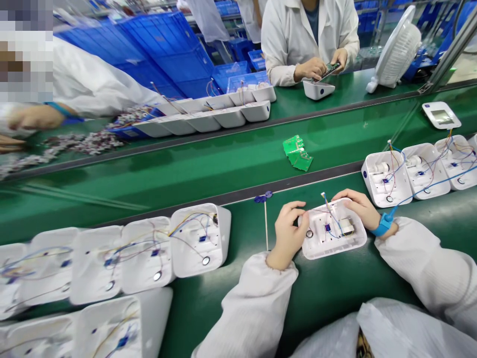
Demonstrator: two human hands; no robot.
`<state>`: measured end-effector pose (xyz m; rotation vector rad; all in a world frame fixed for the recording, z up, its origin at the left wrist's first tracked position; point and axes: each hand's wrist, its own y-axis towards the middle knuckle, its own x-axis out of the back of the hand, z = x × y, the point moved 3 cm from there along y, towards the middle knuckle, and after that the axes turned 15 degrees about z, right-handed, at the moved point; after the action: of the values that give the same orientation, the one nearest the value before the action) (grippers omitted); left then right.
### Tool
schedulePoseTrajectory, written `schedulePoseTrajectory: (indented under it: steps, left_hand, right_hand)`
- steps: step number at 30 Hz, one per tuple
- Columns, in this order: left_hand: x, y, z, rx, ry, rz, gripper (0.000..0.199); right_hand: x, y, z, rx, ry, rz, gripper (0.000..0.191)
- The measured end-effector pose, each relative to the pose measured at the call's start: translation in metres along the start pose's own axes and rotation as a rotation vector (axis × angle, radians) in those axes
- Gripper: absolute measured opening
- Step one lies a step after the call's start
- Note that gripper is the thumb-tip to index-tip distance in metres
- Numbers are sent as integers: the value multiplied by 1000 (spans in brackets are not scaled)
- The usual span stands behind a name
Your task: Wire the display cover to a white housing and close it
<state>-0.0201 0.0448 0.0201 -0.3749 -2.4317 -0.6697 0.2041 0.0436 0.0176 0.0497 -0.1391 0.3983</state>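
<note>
Lower centre-right of the frame: the open white housing [333, 229] lies flat on the green counter [335, 288]. Left hand [288, 233] curls against its left edge, right hand [358, 208] cups the top corner, both grips pressing the shell. It looks light, rigid plastic; the thin wires [330, 211] inside seem fragile, so hold the rim.

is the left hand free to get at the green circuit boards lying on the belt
Probably not right away: the left hand grips the open white housing with the right hand. The path to the green boards looks clear, though.
</note>
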Motion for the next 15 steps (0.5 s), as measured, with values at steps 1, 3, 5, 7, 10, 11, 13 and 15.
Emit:
schedulePoseTrajectory:
  steps: [1, 3, 5, 7, 10, 11, 13, 15]
  left_hand:
    - [1, 0, 2, 41, -2, -35, 12]
    - [3, 1, 5, 86, -2, -69, 12]
    - [3, 2, 5, 107, 1, -84, 13]
    - [4, 2, 5, 130, 1, -107, 14]
    - [5, 2, 5, 155, -22, -120, 16]
    - [6, 2, 5, 159, -34, -113, 17]
    - [6, 2, 5, 166, -54, -98, 17]
    - [7, 2, 5, 172, -62, -102, 17]
  right_hand:
    - [0, 0, 0, -8, -3, 4, 21]
    - [0, 0, 0, -20, -3, 9, 21]
    - [0, 0, 1, -15, -2, 9, 21]
    - [0, 0, 1, -5, -4, 8, 21]
    - [0, 0, 1, -14, 2, 12, 21]
    - [0, 0, 1, -20, 2, 12, 21]
    - [0, 0, 1, -22, -4, 10, 21]
    - [0, 0, 2, -14, -10, 10, 21]
